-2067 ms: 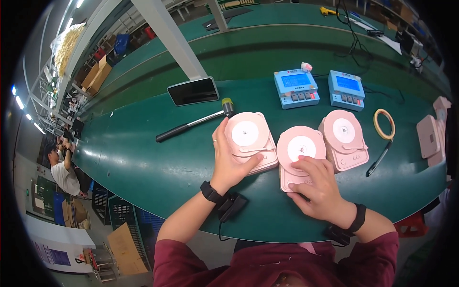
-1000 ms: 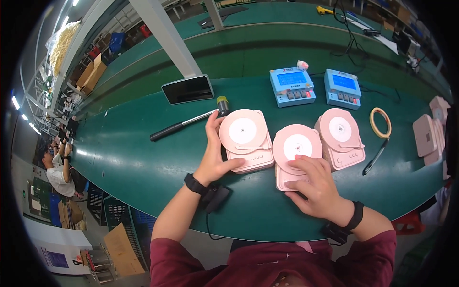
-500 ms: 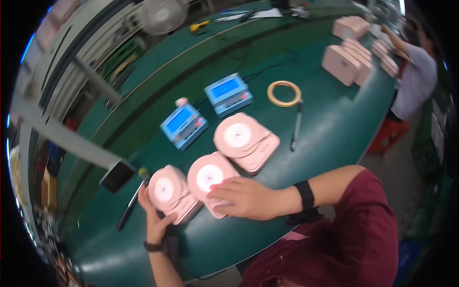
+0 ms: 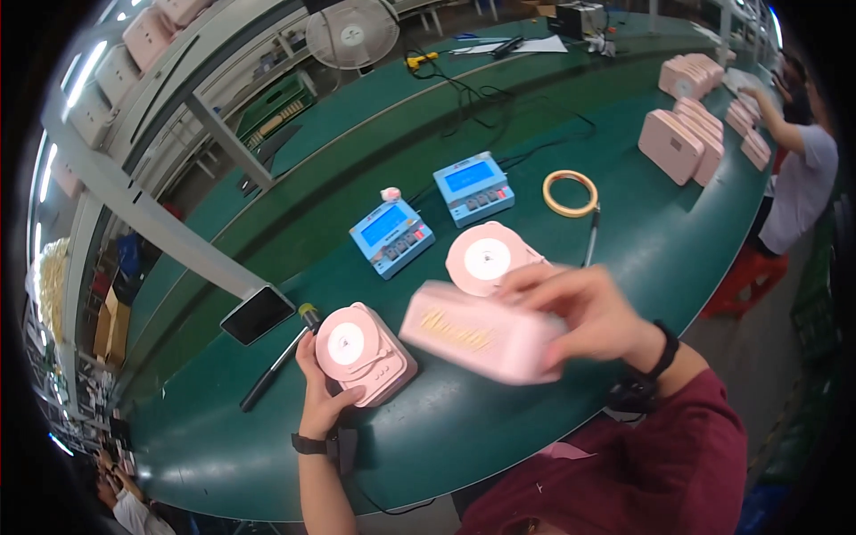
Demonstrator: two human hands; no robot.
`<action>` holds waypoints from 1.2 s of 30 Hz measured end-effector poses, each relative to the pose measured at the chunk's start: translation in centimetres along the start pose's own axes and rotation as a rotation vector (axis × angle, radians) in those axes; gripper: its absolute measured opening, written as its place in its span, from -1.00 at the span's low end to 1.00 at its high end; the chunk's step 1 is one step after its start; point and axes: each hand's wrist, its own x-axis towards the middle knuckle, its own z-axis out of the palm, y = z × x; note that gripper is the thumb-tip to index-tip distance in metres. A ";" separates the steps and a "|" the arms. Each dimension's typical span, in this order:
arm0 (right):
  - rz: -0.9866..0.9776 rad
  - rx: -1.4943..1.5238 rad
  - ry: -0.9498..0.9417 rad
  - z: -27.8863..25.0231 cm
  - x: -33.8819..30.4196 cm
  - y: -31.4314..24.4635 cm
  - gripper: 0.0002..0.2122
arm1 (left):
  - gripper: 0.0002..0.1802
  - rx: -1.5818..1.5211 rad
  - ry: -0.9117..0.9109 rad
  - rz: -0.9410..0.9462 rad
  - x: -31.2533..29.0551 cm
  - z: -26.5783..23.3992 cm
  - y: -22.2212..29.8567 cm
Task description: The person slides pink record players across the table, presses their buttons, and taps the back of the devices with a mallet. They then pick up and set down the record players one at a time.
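Observation:
My left hand point(image 4: 323, 403) grips the sides of a pink turntable-shaped player point(image 4: 385, 364), which lies on the table with its white disc facing up. Off the tabletop, my right hand point(image 4: 596, 314) is closed on a second pink turntable-shaped player point(image 4: 477, 337), tipped so a side with a yellowish pattern shows; it is blurred by motion. Behind that one lies a third pink player point(image 4: 487, 257), partly covered by the raised one and my right hand.
Two blue boxes with screens point(image 4: 392, 236) stand beyond the players. A tape roll point(image 4: 571, 193) and a pen point(image 4: 591, 236) lie at right, a black-handled tool point(image 4: 272, 373) at left. More pink players point(image 4: 670, 147) stand far right near a seated person point(image 4: 798, 187).
My right hand has lifted the middle player off the table and tilted it, moving right. My left hand stays on the left player. The whole view has shifted.

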 end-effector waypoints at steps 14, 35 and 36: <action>-0.140 -0.828 0.587 -25.2 -6.9 -2.3 -0.63 | 0.25 -0.016 -0.028 -0.017 -0.3 0.1 0.9; -0.003 -1.111 0.740 -17.1 -4.4 -3.2 -0.63 | 0.23 -0.046 -0.034 -0.009 0.1 0.3 0.4; -0.008 -1.001 0.589 -14.0 -2.6 -2.5 -0.62 | 0.23 -0.039 -0.013 -0.014 0.0 0.3 0.5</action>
